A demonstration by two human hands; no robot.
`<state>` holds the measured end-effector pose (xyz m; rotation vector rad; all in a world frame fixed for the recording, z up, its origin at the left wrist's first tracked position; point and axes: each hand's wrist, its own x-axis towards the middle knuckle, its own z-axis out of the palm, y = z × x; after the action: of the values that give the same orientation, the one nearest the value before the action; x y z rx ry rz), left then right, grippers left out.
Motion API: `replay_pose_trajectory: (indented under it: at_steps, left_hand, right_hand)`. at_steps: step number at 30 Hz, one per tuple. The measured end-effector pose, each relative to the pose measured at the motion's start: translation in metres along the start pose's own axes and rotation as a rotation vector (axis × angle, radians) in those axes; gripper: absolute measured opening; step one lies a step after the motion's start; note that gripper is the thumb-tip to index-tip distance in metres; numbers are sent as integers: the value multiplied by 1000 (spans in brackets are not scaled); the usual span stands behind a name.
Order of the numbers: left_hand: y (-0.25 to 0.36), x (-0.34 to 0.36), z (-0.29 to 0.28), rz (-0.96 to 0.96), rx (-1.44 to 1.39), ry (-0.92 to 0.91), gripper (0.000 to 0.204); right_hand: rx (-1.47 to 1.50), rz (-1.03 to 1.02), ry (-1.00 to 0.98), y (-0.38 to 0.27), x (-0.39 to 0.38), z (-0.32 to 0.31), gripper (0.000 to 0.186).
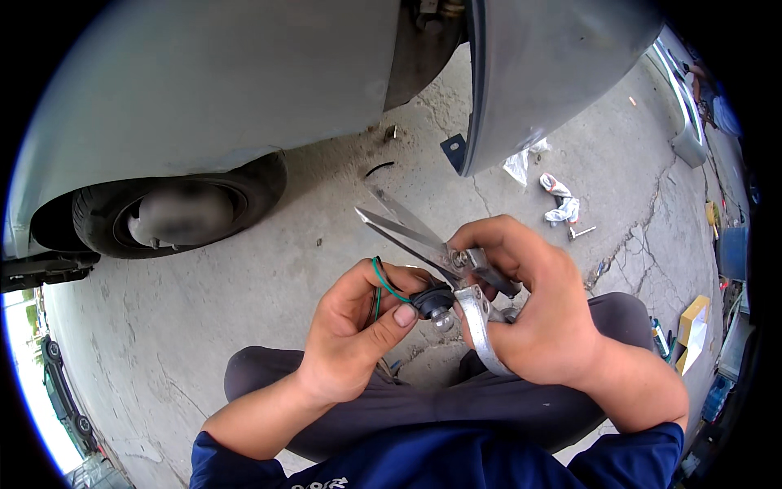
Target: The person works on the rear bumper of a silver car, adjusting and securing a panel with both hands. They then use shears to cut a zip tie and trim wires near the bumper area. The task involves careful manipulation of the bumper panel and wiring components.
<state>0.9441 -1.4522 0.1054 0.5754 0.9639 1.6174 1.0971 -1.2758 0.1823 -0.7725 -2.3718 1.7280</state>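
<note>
My left hand (358, 330) pinches a black bulb socket (430, 298) between thumb and fingers. A clear bulb (441, 319) sits in the socket, facing toward me. Green and black wires (380, 273) loop from the socket over my left fingers. My right hand (533, 306) is wrapped around a pair of large metal scissors (409, 234). The scissor blades are spread apart and point up and left, above the socket. One silver handle curves below my right palm, close to the bulb; part of the other handle is hidden by my fingers.
A grey car body (244, 73) with a wheel (183, 210) stands ahead at left. A detached-looking panel edge (521, 90) hangs at upper right. On the cracked concrete lie a plastic bag (516, 166), a white glove (560, 200) and a black strip (380, 168). Boxes and tools line the right side.
</note>
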Motion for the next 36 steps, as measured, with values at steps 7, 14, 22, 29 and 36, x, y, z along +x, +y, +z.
replay_pose_trajectory:
  at_steps: [7, 14, 22, 29, 36]
  left_hand:
    - [1, -3, 1, -9, 4, 29, 24]
    - [5, 0, 1, -4, 60, 82, 30]
    - [18, 3, -5, -99, -21, 1, 19]
    - [20, 3, -11, -65, 285, -79, 18]
    - [26, 2, 0, -244, 184, 20, 19]
  right_hand:
    - [148, 33, -5, 8, 3, 5, 50]
    - [266, 59, 24, 9, 7, 3, 51]
    - [398, 157, -103, 6, 10, -1, 60]
    - [379, 90, -89, 6, 8, 4, 62]
    - [472, 278, -194, 8, 8, 6, 57]
